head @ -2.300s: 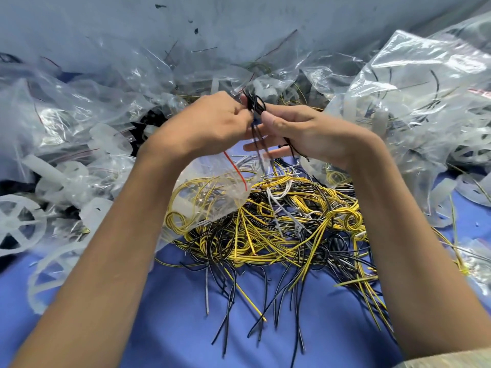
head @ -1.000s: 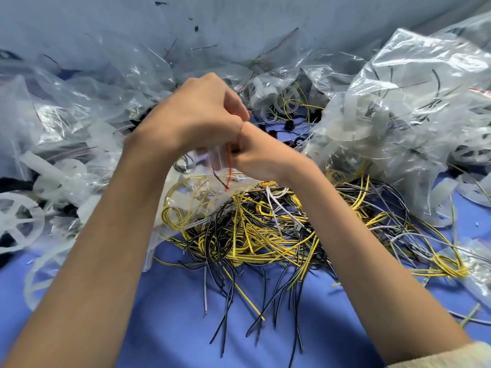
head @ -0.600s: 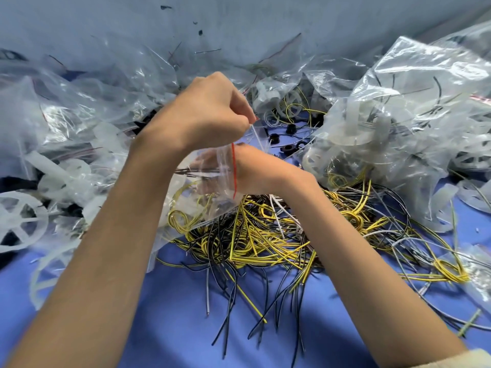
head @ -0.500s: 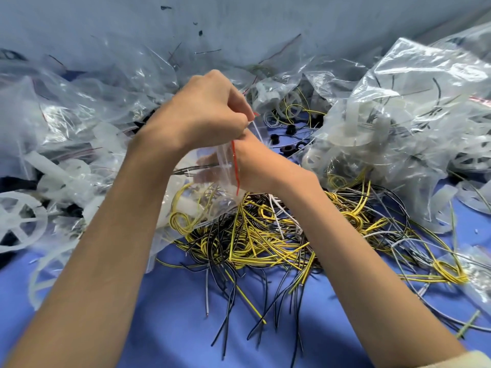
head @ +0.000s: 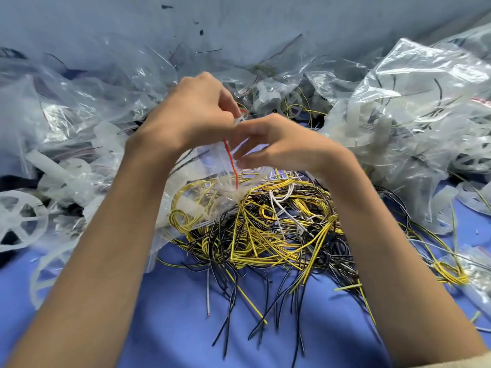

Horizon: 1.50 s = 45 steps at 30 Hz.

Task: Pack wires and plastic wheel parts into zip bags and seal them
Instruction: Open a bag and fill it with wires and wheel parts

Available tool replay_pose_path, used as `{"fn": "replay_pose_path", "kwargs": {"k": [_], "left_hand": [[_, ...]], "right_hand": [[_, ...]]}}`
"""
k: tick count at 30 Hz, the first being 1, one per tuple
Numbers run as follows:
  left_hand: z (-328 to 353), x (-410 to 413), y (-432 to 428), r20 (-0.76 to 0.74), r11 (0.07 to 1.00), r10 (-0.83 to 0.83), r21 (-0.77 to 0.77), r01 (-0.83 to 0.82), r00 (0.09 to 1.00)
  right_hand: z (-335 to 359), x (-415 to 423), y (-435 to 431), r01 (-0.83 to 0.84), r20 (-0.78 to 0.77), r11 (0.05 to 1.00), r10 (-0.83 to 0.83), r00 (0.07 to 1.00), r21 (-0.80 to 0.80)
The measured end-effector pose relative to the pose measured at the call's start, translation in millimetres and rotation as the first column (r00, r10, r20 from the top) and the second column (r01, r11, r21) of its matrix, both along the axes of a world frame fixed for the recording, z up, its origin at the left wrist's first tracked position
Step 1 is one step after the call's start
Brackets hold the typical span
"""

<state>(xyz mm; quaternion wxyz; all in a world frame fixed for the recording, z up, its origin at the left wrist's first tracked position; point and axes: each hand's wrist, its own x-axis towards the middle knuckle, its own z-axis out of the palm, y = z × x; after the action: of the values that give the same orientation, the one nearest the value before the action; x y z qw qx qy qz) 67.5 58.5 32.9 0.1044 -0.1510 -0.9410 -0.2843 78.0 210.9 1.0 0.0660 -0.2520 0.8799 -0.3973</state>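
A clear zip bag point(head: 202, 192) with a red seal strip holds yellow wire loops and hangs above the wire pile. My left hand point(head: 191, 115) pinches the bag's top corner by the red strip. My right hand point(head: 281, 144) is just to the right of the bag's mouth, its fingers loosely curved and blurred; whether they touch the plastic is unclear. A tangle of yellow, black and white wires point(head: 273, 229) lies on the blue table point(head: 172, 328) under both hands.
White plastic wheel parts point(head: 18, 224) lie at the left edge. Filled and crumpled clear bags point(head: 414, 107) heap up at the right and along the back point(head: 79, 107). Loose wire ends trail toward me over the blue surface.
My right hand, which was inside the bag's mouth, has come out and moved right. My left hand keeps its pinch on the bag's top.
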Motion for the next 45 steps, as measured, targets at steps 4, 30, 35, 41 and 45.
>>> {"fn": "replay_pose_path", "kwargs": {"k": [4,30,35,41,45], "left_hand": [[-2,-3,-6,-0.024,0.998,0.035,-0.045,-0.037,0.999],[-12,-9,-7,-0.045,0.988,0.080,-0.127,-0.085,0.996],[-11,-10,-11,-0.037,0.992,0.065,-0.106,-0.068,0.997],[-10,-10,-11,-0.019,0.992,0.036,-0.120,-0.039,0.999],[-10,-8,-8,0.007,0.989,-0.011,-0.148,0.012,1.000]], "right_hand": [[3,-8,26,0.241,-0.123,0.969,-0.233,0.965,0.051],[-29,-14,13,-0.010,0.081,0.783,-0.052,0.995,0.621],[-28,-16,18,0.059,-0.010,0.872,-0.062,0.998,0.487],[-21,-15,29,0.108,-0.109,0.922,-0.072,0.991,0.372],[-11,-10,37,0.074,-0.055,0.940,-0.059,0.997,0.333]]}}
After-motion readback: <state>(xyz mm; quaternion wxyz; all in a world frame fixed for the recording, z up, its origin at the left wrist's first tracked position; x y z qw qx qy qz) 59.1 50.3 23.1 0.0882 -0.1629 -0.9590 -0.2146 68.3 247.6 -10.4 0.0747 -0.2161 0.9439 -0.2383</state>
